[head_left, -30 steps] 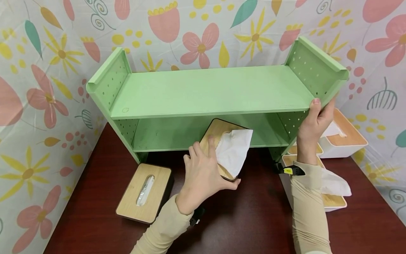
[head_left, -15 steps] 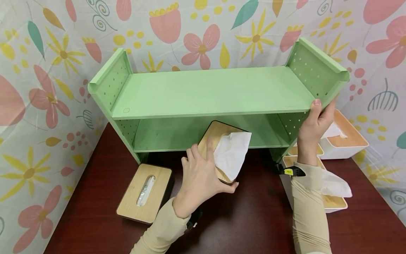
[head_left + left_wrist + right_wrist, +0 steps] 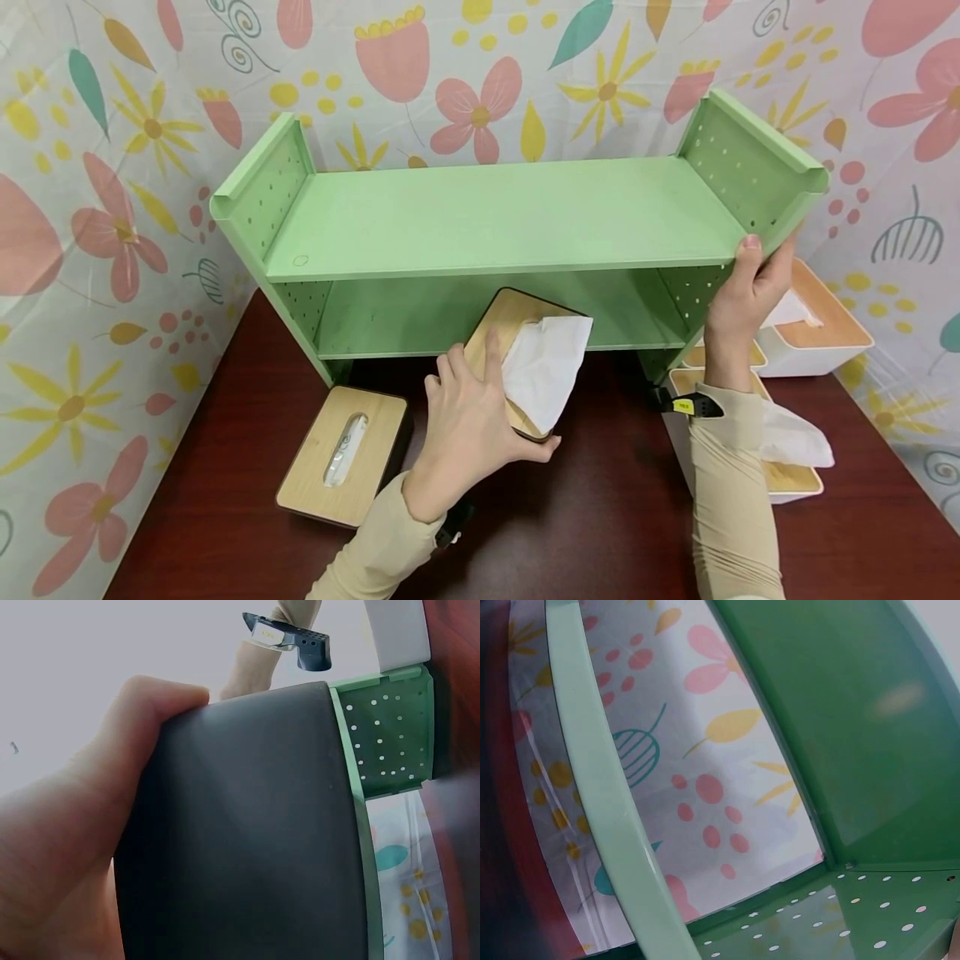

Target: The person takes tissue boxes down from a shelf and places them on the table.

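My left hand [image 3: 465,425] grips a tissue box [image 3: 487,333] with a light wood lid and black sides; a white tissue [image 3: 546,371] sticks out of its slot. The box is turned at an angle before the lower tier of a green metal shelf [image 3: 495,221], covering part of that tier's front edge. In the left wrist view the box's dark side [image 3: 247,825] fills the middle, with the thumb at its edge. My right hand [image 3: 746,304] holds the shelf's right side panel near the upper tier's front corner. Part of its fingers is hidden behind the panel.
A second wood-lidded dark tissue box [image 3: 341,454] lies on the dark red table [image 3: 585,517], left of my left forearm. White tissue boxes with wood tops, one at the back [image 3: 825,333] and one nearer [image 3: 795,477], stand to the right, partly behind my right arm. Flowered cloth [image 3: 480,83] hangs behind.
My left hand has drawn the tissue box slightly left and toward me, away from the shelf. The right hand stays on the shelf's side panel.
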### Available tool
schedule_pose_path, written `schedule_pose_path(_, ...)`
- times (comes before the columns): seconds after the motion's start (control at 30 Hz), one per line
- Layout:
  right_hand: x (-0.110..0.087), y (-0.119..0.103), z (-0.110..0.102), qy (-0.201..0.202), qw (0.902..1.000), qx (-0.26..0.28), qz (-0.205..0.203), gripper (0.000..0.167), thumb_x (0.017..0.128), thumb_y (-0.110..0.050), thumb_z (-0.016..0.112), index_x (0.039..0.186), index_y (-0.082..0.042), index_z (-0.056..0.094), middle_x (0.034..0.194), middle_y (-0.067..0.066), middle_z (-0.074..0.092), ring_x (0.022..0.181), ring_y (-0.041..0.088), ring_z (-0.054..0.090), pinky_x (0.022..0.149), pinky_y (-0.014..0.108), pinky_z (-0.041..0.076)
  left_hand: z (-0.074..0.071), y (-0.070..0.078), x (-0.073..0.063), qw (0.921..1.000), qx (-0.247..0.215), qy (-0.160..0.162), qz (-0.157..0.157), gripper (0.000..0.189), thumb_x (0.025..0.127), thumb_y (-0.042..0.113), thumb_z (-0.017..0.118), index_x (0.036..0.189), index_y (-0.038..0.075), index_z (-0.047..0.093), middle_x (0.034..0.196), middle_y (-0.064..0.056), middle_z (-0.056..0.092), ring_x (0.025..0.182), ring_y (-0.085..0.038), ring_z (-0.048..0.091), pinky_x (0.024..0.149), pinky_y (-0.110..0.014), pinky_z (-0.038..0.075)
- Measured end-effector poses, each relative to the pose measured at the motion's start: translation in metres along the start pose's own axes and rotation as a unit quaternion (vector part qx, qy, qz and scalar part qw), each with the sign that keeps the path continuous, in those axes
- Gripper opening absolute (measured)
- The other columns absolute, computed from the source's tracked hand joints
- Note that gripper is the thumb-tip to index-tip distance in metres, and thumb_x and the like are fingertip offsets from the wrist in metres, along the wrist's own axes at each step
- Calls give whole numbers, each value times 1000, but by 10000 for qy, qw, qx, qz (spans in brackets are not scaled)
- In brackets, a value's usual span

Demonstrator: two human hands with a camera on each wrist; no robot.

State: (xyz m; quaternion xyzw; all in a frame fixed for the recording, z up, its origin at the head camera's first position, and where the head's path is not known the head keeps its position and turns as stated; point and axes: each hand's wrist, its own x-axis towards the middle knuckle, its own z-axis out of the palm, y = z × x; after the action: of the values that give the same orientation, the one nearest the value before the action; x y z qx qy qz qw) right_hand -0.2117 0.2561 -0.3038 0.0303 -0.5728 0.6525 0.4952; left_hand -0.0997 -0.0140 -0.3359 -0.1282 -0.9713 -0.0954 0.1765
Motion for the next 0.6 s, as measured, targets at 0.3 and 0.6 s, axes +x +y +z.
schedule_pose_path(0.3,0,-1,0,34,9999,65,98,38,93,-3,39,127,-1,57,110,10,62,105,20,55,96,27,41,-1,-2,-4,9999,54,56,81,136,43,85,69,146,2,36,109,-23,50,87,-33,50,64,-39,40)
schedule_pose_path(0.6,-1,-2,2,51,10000,21,31,37,92,-3,40,123,-1,59,108,10,63,104,20,55,95,27,41,-3,-4,-8,9998,-22,133,118,135,43,84,70,145,2,38,112,-26,50,88,-35,51,65,-41,41)
